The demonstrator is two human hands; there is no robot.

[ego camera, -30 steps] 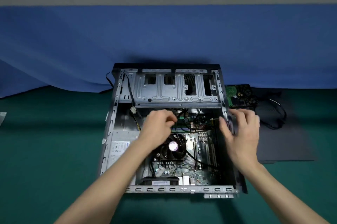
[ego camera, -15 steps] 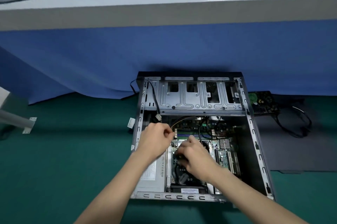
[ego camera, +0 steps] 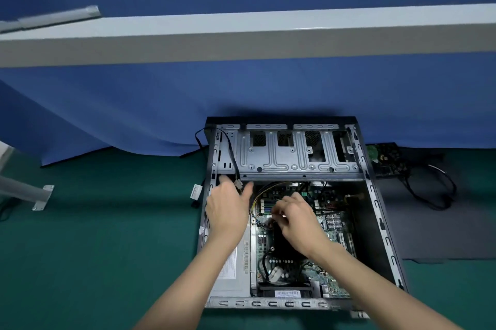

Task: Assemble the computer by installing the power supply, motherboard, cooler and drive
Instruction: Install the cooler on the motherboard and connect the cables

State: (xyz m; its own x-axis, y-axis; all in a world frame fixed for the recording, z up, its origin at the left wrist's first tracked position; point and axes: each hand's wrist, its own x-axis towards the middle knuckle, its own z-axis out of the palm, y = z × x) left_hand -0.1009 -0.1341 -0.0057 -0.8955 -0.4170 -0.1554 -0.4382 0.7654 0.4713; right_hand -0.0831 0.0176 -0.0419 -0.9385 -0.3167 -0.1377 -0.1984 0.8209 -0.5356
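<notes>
Inside the case, our left hand (ego camera: 228,211) is open, fingers stretched toward the far-left inner corner, above the far end of the power supply (ego camera: 236,270). Its thumb points up just beside a pale connector (ego camera: 237,184) that hangs on a black cable (ego camera: 230,147) from the drive cage (ego camera: 295,162); we cannot tell whether the two touch.

Our right hand (ego camera: 298,218) hovers over the middle of the motherboard (ego camera: 332,238). Its fingers are curled and the fingertips (ego camera: 281,205) are drawn together over the far edge of the black cooler (ego camera: 284,246). We cannot tell what, if anything, is pinched between them. A bundle of yellow and black wires (ego camera: 264,191) arcs between our two hands.

Both the motherboard and the cooler sit in the computer case (ego camera: 295,303), with the silver power supply along its left wall and a black fan (ego camera: 285,289) with a barcode label at the near end. The case lies open side up on the green tabletop (ego camera: 107,249), its far end against the blue cloth (ego camera: 241,101) that drapes down at the tabletop's far edge.

The drive (ego camera: 386,158), green board upward, lies outside the case, just beside its far-right corner, on a dark mat (ego camera: 442,233) that covers the tabletop's right side. Loops of black cable (ego camera: 434,195) trail from it across the mat.

Left of the case, near its wall, lies a small white tag (ego camera: 196,191). Toward the tabletop's left edge stands a grey metal foot (ego camera: 43,197). A pale beam (ego camera: 241,37) crosses above the cloth.
</notes>
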